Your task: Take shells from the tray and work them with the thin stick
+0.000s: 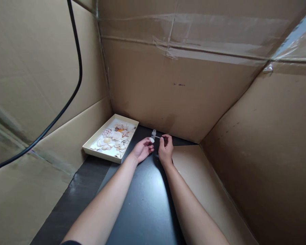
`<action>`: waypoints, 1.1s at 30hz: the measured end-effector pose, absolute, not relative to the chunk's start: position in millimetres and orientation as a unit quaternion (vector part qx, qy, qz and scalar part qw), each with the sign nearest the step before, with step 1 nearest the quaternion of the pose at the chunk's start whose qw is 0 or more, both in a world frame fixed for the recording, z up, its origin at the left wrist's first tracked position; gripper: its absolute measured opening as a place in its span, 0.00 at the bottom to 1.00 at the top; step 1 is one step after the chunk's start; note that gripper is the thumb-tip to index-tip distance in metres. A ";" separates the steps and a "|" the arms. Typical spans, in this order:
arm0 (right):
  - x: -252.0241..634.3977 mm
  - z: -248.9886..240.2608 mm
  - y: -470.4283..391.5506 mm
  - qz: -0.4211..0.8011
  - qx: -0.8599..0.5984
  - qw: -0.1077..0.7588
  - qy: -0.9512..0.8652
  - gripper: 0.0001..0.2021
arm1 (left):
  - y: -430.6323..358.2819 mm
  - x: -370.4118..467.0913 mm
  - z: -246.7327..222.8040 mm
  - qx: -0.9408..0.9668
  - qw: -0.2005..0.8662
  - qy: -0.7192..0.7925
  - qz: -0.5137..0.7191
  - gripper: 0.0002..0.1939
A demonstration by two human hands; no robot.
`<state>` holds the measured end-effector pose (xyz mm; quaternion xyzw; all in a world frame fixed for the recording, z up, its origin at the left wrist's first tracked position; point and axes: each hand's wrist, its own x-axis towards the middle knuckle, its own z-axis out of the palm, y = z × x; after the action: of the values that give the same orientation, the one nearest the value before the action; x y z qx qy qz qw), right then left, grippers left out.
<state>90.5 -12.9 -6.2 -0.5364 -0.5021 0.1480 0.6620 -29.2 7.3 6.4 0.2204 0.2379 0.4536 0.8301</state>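
Observation:
Between the thumb and fingers of my left hand (142,150) is a small white seashell (152,140). My right hand (165,150) pinches a thin pale stick (157,137), whose tip points left toward the shell; whether they touch is too small to tell. Just behind the two hands sits a small clear bottle (154,132) on the dark table. To the left of my left hand lies a shallow cream box (102,155) with several shells (116,135) in it, mostly white, some patterned reddish and one orange.
Tall cardboard walls (153,85) enclose the dark table (135,200) at the back and both sides. A flat cardboard sheet (199,177) lies along the right. A black cable (79,64) hangs down across the left wall.

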 end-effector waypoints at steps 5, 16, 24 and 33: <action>90.6 -7.3 -15.1 0.147 -0.533 0.656 -0.514 0.07 | 7.9 -30.8 5.4 0.197 0.834 0.230 0.461 0.05; 95.6 -5.6 -19.5 0.161 -0.530 0.644 -0.528 0.07 | 6.7 -29.2 9.1 0.190 0.824 0.257 0.469 0.03; 93.7 -5.1 -19.0 0.163 -0.522 0.640 -0.540 0.07 | 9.0 -29.8 8.6 0.188 0.825 0.253 0.469 0.03; 92.4 -2.9 -21.3 0.161 -0.518 0.642 -0.542 0.07 | 9.9 -30.2 5.9 0.193 0.822 0.250 0.473 0.02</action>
<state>92.4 -21.3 -2.9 -0.5177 -0.5424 0.1611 0.6417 -30.2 9.9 5.9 0.1935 0.2501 0.4732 0.8223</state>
